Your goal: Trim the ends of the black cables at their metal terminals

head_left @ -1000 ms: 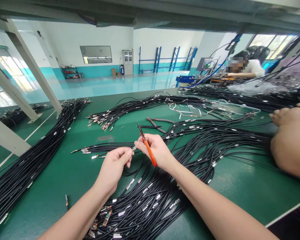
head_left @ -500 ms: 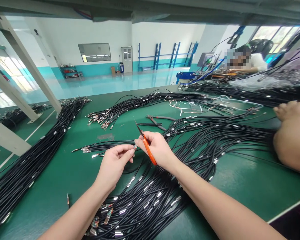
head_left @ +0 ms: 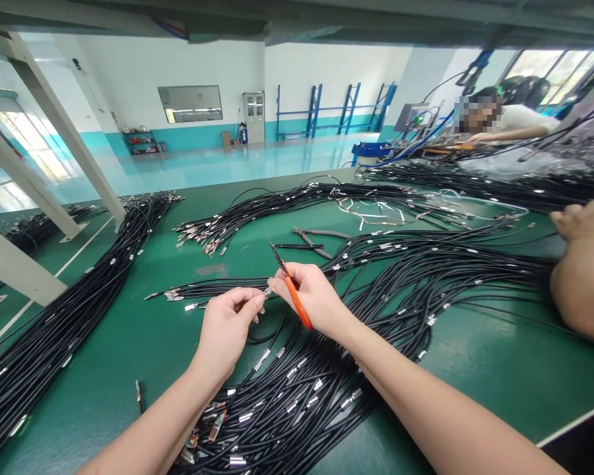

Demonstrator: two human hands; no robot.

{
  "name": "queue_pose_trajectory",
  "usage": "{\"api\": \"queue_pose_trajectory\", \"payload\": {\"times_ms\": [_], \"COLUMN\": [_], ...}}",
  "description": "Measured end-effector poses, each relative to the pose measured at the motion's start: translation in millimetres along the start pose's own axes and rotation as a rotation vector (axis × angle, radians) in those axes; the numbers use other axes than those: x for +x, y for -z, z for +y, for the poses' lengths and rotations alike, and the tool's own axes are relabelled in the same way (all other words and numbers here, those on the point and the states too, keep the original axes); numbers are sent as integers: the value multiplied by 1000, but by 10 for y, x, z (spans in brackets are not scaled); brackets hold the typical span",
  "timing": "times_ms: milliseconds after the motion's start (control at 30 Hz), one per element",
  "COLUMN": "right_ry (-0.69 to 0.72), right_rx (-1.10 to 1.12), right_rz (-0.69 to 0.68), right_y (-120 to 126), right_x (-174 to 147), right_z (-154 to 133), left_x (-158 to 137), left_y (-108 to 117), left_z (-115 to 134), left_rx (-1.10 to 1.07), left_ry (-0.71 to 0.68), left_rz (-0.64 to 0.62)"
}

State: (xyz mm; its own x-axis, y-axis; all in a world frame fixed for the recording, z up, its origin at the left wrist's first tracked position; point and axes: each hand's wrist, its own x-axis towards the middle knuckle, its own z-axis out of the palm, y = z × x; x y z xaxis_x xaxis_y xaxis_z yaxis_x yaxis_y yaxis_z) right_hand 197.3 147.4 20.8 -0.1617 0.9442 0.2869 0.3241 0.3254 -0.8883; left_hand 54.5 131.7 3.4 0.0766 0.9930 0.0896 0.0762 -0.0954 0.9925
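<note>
My left hand (head_left: 225,330) is closed in a pinch on a cable end with a small shiny connector (head_left: 267,291). The thumb and fingertips of my right hand (head_left: 321,300) meet the connector from the other side. Tucked in that same hand are orange-handled scissors (head_left: 297,301), their dark pointed blades aimed up and away from the connector. Beneath both hands spreads a large bundle of black cables (head_left: 376,297), many with silver metal sleeves. Other cable ends (head_left: 173,293) lie just beyond my left fingers. Which cable the held end belongs to is hidden.
Pliers (head_left: 317,241) with dark red-and-grey handles lie beyond my hands. More cable bundles (head_left: 103,277) run along the left and another bundle (head_left: 277,201) lies at the back. At the right edge is another person's hand (head_left: 581,264); a co-worker (head_left: 515,122) leans over a bench behind.
Both hands hold nearly the same pose around the connector. The whole view has shifted slightly, and the co-worker at the back has moved a little to the right.
</note>
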Motion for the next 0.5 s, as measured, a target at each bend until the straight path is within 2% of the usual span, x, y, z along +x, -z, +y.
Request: {"api": "queue_pose_trajectory", "payload": {"times_ms": [500], "right_ry": [-21], "right_rx": [8], "right_rz": [-10], "right_y": [-9], "right_x": [-1], "right_z": [-1], "left_x": [-16], "left_y": [-18], "left_z": [51], "left_rx": [-5], "left_ry": [38], "left_rz": [18]}}
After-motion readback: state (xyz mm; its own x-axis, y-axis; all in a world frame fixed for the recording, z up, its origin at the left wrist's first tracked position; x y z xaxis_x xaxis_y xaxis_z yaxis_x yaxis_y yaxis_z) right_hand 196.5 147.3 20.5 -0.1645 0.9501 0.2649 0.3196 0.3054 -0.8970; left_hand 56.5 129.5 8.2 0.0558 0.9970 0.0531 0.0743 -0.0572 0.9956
